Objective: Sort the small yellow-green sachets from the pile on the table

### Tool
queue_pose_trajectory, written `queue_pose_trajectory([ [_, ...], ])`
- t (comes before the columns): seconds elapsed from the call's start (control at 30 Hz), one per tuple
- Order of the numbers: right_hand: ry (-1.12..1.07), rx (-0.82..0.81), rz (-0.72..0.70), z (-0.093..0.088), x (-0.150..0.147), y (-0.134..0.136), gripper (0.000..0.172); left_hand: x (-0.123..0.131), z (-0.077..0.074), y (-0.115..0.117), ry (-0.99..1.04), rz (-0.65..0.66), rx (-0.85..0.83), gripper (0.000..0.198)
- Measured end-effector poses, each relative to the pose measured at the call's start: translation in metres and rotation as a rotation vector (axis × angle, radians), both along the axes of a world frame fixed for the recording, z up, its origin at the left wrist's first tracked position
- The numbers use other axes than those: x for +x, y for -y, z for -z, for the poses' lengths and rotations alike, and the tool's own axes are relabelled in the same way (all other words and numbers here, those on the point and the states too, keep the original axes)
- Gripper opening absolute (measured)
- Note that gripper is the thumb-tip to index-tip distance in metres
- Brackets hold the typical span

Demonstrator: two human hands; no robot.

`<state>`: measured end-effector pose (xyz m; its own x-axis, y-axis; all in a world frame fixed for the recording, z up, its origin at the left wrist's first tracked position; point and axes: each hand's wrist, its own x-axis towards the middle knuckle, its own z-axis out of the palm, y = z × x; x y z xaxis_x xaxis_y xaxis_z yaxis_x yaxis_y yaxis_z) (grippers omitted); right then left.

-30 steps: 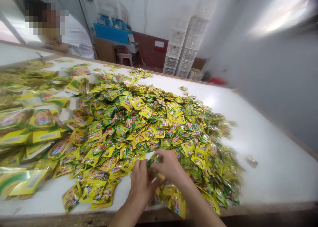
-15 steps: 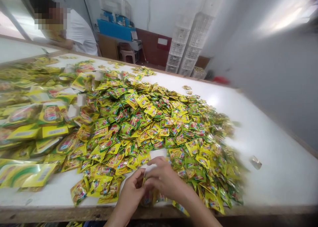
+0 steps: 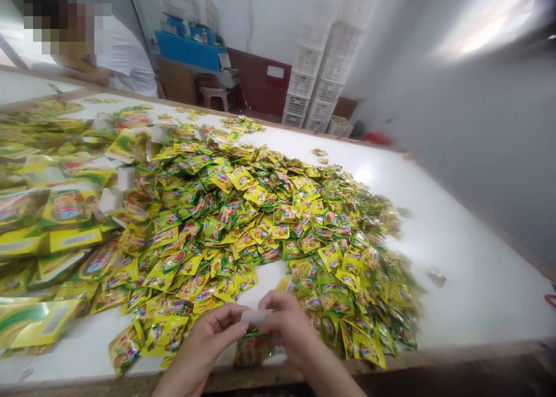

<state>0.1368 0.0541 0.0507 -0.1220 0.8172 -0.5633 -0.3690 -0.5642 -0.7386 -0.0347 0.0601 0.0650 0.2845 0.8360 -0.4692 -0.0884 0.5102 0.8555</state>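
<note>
At the near edge of the table, both of my hands pinch a small white piece [image 3: 255, 317] that looks like folded card. The fingers of my left hand [image 3: 208, 339] close on its left end. From the right, my right hand [image 3: 289, 324] grips the other end, with its fingertips partly hidden. Just below the hands lies a green and yellow sachet [image 3: 251, 350], partly covered. In front of them spreads a large heap of small shiny sachets [image 3: 243, 211], yellow and green with fruit pictures.
Yellow printed boxes [image 3: 69, 206] with white sides pile up on the left. A stray sachet [image 3: 435, 276] lies on the white table [image 3: 469, 258] at right. Across the table sits a person in a white top [image 3: 125, 55]. White plastic crates [image 3: 321, 90] are stacked against the wall.
The white piece now shows clearly between my fingertips. My hands have shifted slightly down and left in view, my left hand opening out flatter. The view has turned slightly.
</note>
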Motion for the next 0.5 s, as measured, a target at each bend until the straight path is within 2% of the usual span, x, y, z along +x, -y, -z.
queue_pose_trajectory([
  [0.07,0.022,0.062,0.006,-0.002,-0.002,-0.001,0.017,-0.001,0.001,-0.001,0.001,-0.044,-0.001,0.033],
  [0.17,-0.046,0.099,-0.033,-0.002,-0.001,-0.001,0.031,-0.005,0.002,-0.003,0.000,-0.046,-0.003,0.035],
  [0.27,0.013,0.072,0.054,0.000,-0.002,-0.001,0.021,-0.006,0.006,-0.007,-0.033,-0.007,-0.008,0.037],
  [0.33,0.068,0.096,0.080,0.002,-0.003,-0.001,0.021,-0.007,0.012,-0.009,-0.071,-0.037,0.023,0.040],
  [0.5,0.120,0.263,0.031,0.007,-0.003,-0.005,0.037,-0.011,0.034,-0.014,-0.158,-0.060,0.150,0.037],
])
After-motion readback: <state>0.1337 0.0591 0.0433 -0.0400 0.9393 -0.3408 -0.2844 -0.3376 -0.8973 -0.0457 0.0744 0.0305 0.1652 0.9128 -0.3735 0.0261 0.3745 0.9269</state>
